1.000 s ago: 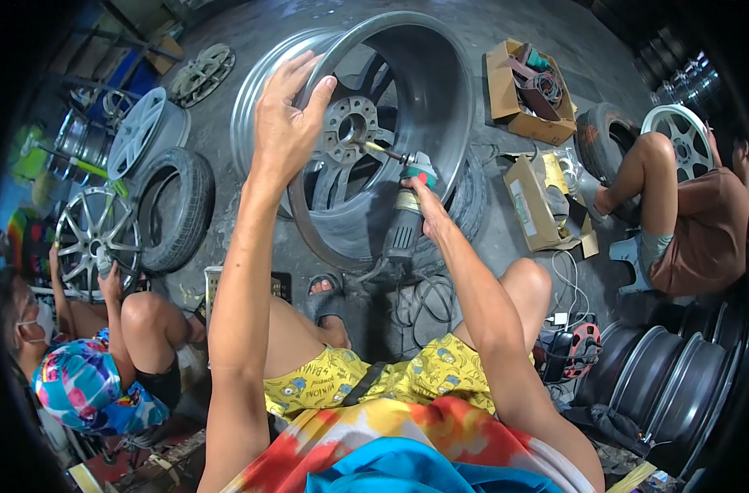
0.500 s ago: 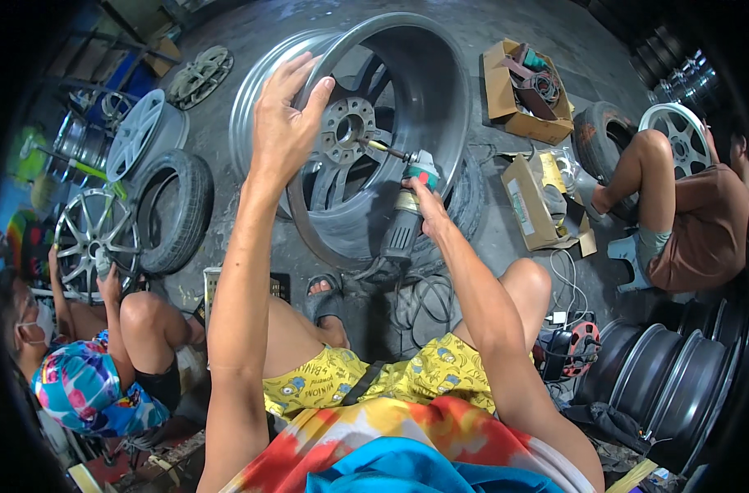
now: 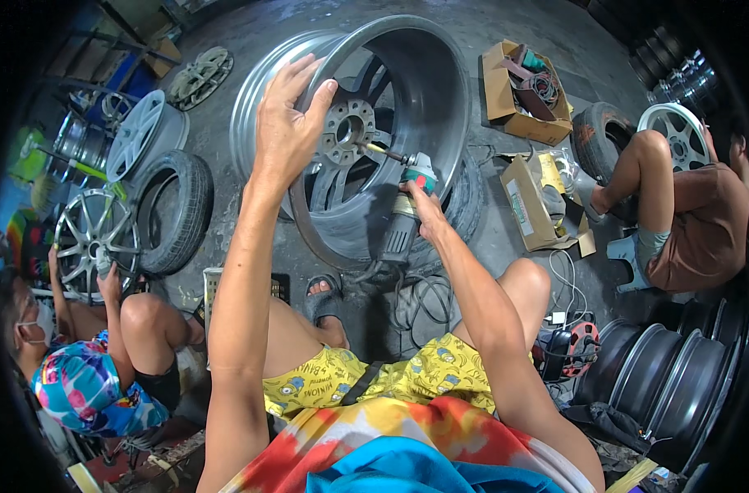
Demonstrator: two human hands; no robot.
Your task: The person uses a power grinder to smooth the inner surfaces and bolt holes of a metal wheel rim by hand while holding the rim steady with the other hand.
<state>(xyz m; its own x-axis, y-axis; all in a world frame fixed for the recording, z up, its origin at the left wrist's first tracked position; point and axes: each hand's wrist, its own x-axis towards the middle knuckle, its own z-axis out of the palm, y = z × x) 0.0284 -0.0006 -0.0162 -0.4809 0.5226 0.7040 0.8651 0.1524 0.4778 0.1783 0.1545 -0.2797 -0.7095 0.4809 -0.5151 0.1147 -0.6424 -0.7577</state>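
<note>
A large grey alloy wheel rim [image 3: 459, 107] stands tilted in front of me, its hollow barrel side facing me. My left hand [image 3: 291, 123] rests over its left lip, thumb on the near side and fingers on the outer side. In my right hand [image 3: 426, 212] is a power grinder [image 3: 401, 230] with a teal head, gripped round its body. A long thin bit [image 3: 384, 151] extends from the grinder's head into the rim, its tip at the hub [image 3: 347, 131] near a bolt hole. Whether the tip touches metal I cannot tell.
A tyre [image 3: 466, 201] lies under the rim, with a coiled cable [image 3: 424, 304] nearer me. Cardboard boxes [image 3: 522, 123] of tools stand at right. One co-worker [image 3: 103, 370] at left handles a spoked wheel [image 3: 95, 238]; another person [image 3: 695, 222] sits at right by more rims [image 3: 654, 370].
The grinder's bit tip has shifted slightly downward at the hub, and the grinder's head has tilted a little. My left hand stays on the rim's lip.
</note>
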